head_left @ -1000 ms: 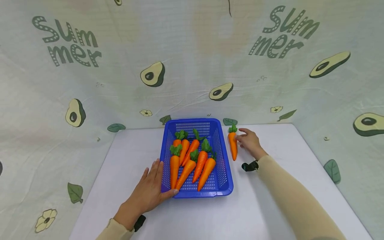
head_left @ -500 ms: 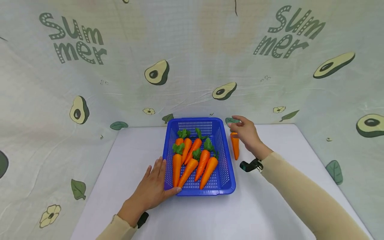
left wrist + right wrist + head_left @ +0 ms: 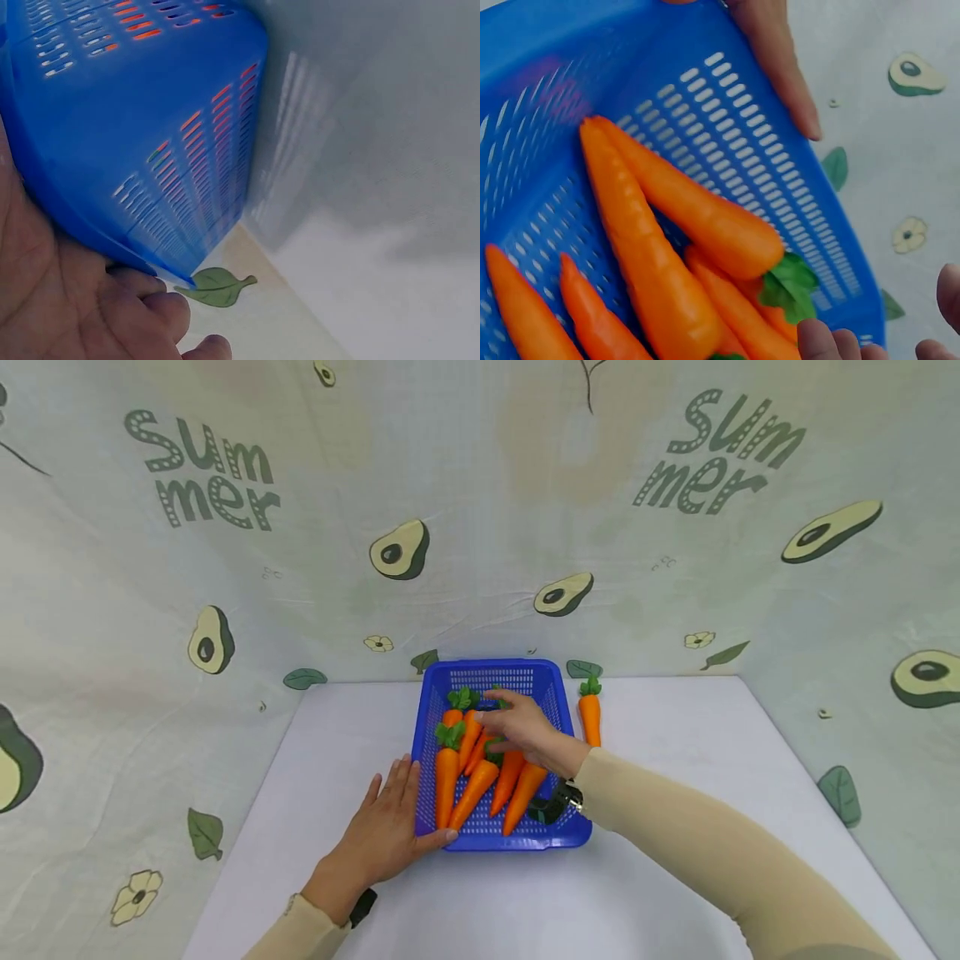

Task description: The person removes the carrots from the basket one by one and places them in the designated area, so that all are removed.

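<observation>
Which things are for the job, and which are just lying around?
Probably for the job:
blue basket, with the left hand on its edge
carrots in the basket, with the right hand over some
lone carrot on the table, beside the basket

Just around it:
patterned cloth behind
white table underneath

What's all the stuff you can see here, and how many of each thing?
Basket: one, blue, on the table.
Carrots: seven visible, orange and green, in the basket.
Loose carrot: one, orange and green, right of the basket.
Table: one, white, under the basket.
Backdrop: one, pale, behind the table.
Avocado, leaf and flower prints: many, green and cream, backdrop.
"Summer" words: two, grey-green, backdrop.
Wrist gadgets: two, black, each wrist.
Sleeves: two, beige, both arms.
Left grip: one, bare, basket's left edge.
Right grip: one, bare, above the basket.
</observation>
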Action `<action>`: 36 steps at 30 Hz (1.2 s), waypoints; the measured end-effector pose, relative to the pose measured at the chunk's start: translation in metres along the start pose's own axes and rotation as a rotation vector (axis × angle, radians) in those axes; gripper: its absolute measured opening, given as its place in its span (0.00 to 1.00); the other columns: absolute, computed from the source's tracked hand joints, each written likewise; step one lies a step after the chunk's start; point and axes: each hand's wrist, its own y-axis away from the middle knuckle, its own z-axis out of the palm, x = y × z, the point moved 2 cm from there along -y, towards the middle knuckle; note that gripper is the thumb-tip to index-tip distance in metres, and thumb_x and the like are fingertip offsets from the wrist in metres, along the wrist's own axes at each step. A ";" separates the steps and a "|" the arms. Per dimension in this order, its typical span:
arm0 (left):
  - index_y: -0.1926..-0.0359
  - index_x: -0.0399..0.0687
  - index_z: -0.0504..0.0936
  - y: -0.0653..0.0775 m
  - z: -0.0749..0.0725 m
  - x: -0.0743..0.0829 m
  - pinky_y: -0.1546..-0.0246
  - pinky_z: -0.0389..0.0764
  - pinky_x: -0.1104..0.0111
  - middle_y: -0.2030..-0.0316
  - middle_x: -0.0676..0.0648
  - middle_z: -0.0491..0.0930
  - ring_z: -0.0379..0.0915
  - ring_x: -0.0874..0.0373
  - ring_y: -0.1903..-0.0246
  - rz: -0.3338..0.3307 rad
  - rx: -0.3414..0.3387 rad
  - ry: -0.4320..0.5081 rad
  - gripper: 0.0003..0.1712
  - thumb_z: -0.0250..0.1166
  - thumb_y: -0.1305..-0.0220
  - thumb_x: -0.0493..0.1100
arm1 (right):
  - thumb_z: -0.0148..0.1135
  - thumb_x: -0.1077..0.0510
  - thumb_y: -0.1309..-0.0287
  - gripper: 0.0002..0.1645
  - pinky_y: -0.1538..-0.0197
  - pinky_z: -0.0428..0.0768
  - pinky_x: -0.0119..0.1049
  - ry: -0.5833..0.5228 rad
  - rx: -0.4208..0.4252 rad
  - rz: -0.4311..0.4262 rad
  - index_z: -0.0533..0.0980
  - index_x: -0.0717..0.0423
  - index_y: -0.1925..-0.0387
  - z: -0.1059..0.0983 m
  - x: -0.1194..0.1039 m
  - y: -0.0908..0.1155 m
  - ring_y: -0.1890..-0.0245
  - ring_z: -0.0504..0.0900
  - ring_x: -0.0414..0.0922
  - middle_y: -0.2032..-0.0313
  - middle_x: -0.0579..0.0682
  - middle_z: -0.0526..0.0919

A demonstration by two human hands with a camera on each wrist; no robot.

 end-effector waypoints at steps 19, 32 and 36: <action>0.16 0.34 0.46 0.000 0.004 -0.001 0.19 0.49 0.41 0.16 0.35 0.42 0.39 0.38 0.16 0.002 0.014 0.009 0.70 0.51 0.36 0.85 | 0.66 0.63 0.30 0.40 0.44 0.88 0.55 0.030 -0.158 0.164 0.64 0.53 0.21 0.034 0.047 -0.017 0.39 0.83 0.61 0.40 0.65 0.82; 0.17 0.34 0.46 0.000 0.005 -0.002 0.20 0.53 0.41 0.16 0.33 0.43 0.41 0.38 0.16 0.013 0.025 0.010 0.71 0.50 0.36 0.86 | 0.65 0.67 0.31 0.41 0.37 0.82 0.60 -0.038 -0.146 0.176 0.63 0.53 0.21 0.045 0.048 -0.019 0.41 0.82 0.58 0.27 0.65 0.69; 0.16 0.34 0.46 0.000 0.005 -0.001 0.20 0.53 0.41 0.16 0.34 0.42 0.41 0.38 0.16 0.010 0.024 0.019 0.71 0.50 0.36 0.86 | 0.65 0.68 0.31 0.41 0.34 0.81 0.58 -0.056 -0.134 0.163 0.63 0.57 0.21 0.046 0.050 -0.020 0.41 0.83 0.56 0.27 0.65 0.69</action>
